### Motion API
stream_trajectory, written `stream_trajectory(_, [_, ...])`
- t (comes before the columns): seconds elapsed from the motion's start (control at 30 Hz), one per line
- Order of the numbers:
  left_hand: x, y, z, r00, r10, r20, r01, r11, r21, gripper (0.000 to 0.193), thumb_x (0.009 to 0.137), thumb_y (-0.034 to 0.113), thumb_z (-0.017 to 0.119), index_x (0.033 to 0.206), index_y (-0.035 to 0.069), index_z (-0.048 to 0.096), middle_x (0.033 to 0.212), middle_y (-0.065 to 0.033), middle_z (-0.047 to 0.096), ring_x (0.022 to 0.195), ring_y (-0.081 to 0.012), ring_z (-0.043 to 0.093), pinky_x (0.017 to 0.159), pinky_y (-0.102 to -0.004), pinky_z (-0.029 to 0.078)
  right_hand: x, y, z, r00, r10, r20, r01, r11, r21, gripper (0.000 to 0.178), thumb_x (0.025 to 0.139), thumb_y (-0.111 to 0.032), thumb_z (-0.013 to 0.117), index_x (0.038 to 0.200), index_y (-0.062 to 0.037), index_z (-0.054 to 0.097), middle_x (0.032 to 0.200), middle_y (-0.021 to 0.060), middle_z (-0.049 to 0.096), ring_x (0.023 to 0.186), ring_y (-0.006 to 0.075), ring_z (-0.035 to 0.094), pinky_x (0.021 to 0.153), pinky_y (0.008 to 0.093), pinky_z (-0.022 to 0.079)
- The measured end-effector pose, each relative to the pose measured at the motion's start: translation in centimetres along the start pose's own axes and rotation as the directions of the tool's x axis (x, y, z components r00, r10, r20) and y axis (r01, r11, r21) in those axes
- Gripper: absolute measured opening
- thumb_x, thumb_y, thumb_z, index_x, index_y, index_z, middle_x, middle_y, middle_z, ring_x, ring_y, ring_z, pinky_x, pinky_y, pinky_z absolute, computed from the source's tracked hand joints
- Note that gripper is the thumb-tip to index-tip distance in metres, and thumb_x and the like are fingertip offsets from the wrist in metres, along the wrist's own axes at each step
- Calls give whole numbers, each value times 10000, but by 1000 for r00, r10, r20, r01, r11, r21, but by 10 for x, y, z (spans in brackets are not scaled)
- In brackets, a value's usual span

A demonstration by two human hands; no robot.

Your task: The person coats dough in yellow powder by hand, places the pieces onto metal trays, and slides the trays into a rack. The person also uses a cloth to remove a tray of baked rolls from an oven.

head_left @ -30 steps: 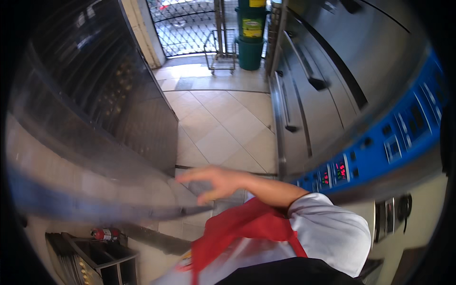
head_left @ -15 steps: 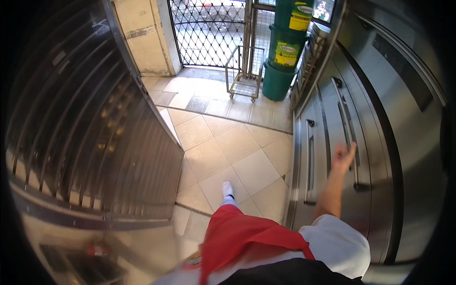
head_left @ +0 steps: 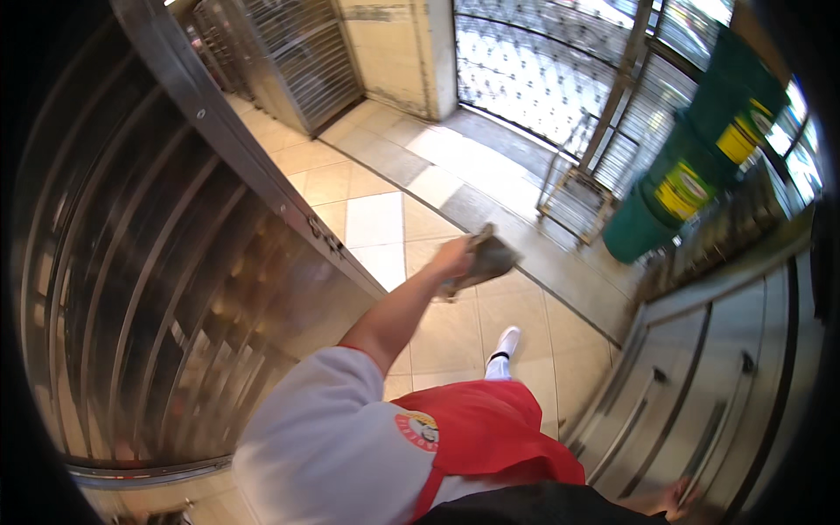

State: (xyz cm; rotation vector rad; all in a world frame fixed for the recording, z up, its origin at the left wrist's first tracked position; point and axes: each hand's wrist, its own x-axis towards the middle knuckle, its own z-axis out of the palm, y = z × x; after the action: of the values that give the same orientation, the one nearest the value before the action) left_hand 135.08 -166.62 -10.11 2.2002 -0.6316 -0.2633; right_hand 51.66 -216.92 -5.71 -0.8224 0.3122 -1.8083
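Out in front of me, above the tiled floor, my left hand point(head_left: 452, 259) is closed on a grey-brown cloth point(head_left: 492, 261). The cloth looks folded and hangs off to the right of my fingers; motion blurs its edges. Low at the right edge of my apron, my right hand point(head_left: 674, 500) is at the lower end of a long oven door handle point(head_left: 704, 455). Only part of that hand shows, and blur hides whether its fingers wrap the handle. The steel oven front point(head_left: 665, 385) carries another, shorter handle point(head_left: 626, 424) to the left.
A tall slatted metal rack or door point(head_left: 166, 227) stands close on my left. Ahead are a metal lattice gate point(head_left: 534, 70), a small wheeled cart point(head_left: 577, 201) and stacked green bins point(head_left: 647, 219). Another slatted metal unit point(head_left: 306, 61) stands farther back left. Pale tiles point(head_left: 437, 328) lie underfoot.
My view has turned left. My left arm has come into view with the cloth in its hand. My right hand now appears lower in the picture, at the handle's lower end.
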Motion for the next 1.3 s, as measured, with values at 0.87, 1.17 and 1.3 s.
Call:
stream_trajectory(0.87, [454,30,8,881,-184,437,-168,741,650,316,874,175,573,1111,60,747,1035,-209,748,944,-365,729,780,-468,568,-170,336,115,550,16,-835,-359,908,-218,514,974,-406,669,1309,-18,636,1300,167,681,1136,320,669,984,442,536])
stream_trajectory(1.17, [450,154,51,750,141,646,-391,883,261,468,998,215,552,1389,-41,591,1322,-256,646,1194,-356,629,1008,-444,499,-278,299,-5,428,-164,-889,390,921,18,299,1014,-305,661,1191,-65,683,1185,120,716,1026,278,696,958,422,584])
stream_trajectory(1.3, [413,235,124,644,199,738,-307,952,11,543,1041,326,610,1444,-28,525,1360,-182,613,1170,-299,625,949,-422,528,-267,313,36,267,-81,-960,326,945,11,258,1066,-215,504,1202,-80,677,1182,81,702,1069,273,664,904,398,587])
